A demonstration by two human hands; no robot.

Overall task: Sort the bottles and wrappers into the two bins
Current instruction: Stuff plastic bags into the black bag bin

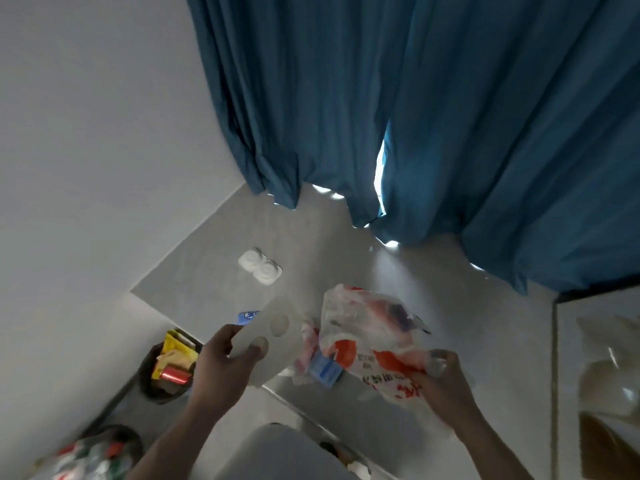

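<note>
On the counter ahead of you, your left hand [225, 358] pinches a clear bottle [258, 341], blurred, its long axis running up and away from the fingers toward the blue label. The wrapper-filled bin [147, 379] sits just left and below that hand; the second bin [114, 441] lies nearer you. Your right hand [440, 379] grips the red-and-white plastic bag [367, 327], fingers curled.

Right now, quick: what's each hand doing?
Left hand: fingers curled round a clear bottle with a blue label.
Right hand: grips the plastic bag by its edge.
</note>
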